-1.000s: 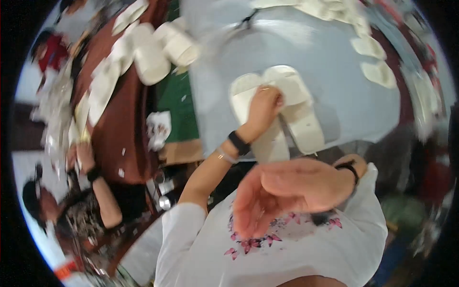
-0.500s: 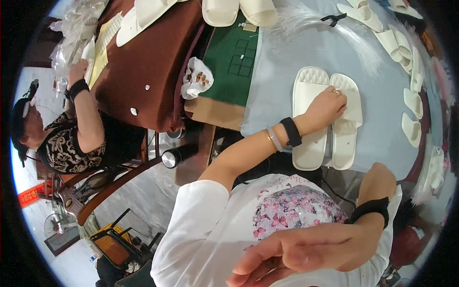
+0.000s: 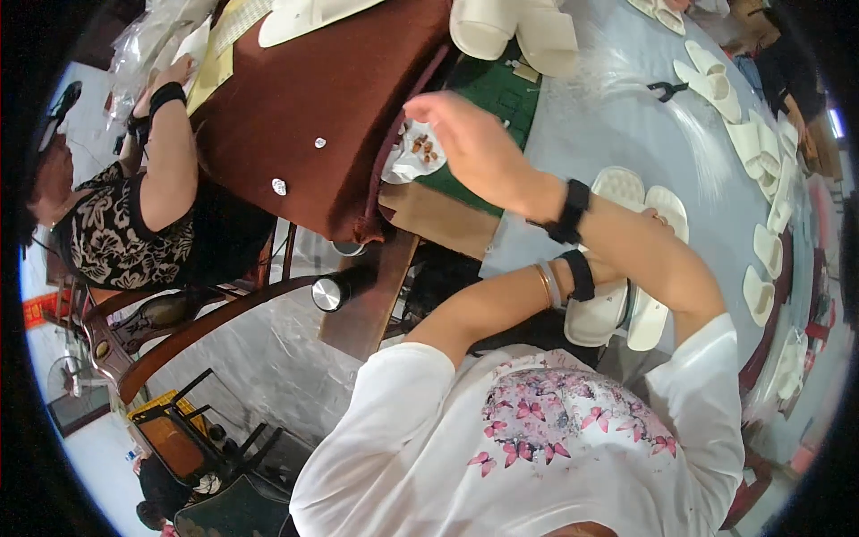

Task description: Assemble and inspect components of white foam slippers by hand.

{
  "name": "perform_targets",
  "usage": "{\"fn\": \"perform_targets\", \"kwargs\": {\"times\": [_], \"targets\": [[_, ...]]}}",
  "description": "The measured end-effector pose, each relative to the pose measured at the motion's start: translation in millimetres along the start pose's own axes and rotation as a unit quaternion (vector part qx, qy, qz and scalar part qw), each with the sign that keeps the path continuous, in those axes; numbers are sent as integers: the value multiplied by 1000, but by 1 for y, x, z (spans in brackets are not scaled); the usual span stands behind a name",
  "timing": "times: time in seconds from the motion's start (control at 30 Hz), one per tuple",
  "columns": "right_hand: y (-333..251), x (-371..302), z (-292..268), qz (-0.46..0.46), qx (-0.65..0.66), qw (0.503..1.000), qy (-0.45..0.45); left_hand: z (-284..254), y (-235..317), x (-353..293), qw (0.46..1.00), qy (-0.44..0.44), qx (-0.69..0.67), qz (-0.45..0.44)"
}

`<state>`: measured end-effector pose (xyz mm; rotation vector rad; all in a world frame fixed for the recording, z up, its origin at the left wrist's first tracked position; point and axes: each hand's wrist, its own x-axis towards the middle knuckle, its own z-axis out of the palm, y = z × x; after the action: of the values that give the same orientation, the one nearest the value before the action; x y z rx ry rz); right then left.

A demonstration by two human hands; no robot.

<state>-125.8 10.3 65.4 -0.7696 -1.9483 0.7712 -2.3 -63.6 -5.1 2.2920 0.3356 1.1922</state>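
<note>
A pair of white slide slippers, the left slipper [image 3: 594, 320] and the right slipper [image 3: 649, 320], lies side by side on the grey-blue table cover. My left hand [image 3: 660, 218] rests on their straps, its visible fingers curled on the right one; my crossing right forearm hides most of this hand. Stretched across to the left, my right hand [image 3: 474, 152] is open and slightly blurred, with nothing visible in it. It hangs beside and partly over a crumpled white tissue [image 3: 404, 167] with small brown bits on it.
A feathery white tuft with a black clip [image 3: 667, 90] lies beyond the slippers. More white slippers [image 3: 756, 152] line the right edge; others [image 3: 517, 31] sit at the back. A green mat [image 3: 474, 94] adjoins a brown-covered table [image 3: 331, 85], where a co-worker [image 3: 125, 228] handles something white at left.
My right hand has swung up and left from near my chest to above the tissue, crossing over my left arm. My left hand stays on the slippers. The view has shifted.
</note>
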Motion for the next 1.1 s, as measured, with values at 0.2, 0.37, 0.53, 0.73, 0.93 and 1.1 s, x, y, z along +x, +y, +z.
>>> {"fn": "perform_targets", "kwargs": {"times": [0.2,0.37,0.53,0.73,0.93,1.1], "targets": [[43,5,10,164,24,984,-66,38,-21,-32,987,5,-138,-88],[2,-4,-86,136,90,987,5,11,2,-17,895,70,-396,-192],[-52,-81,-156,240,-102,963,74,1,-6,1,913,166,-315,-201],[-9,-191,-195,294,-92,925,223,-10,-8,15,842,187,-361,-355],[13,-218,-165,300,-56,893,329,-10,1,18,843,148,-344,-385],[-5,-216,-167,308,136,812,477,-6,-6,13,885,186,-232,-359]]}}
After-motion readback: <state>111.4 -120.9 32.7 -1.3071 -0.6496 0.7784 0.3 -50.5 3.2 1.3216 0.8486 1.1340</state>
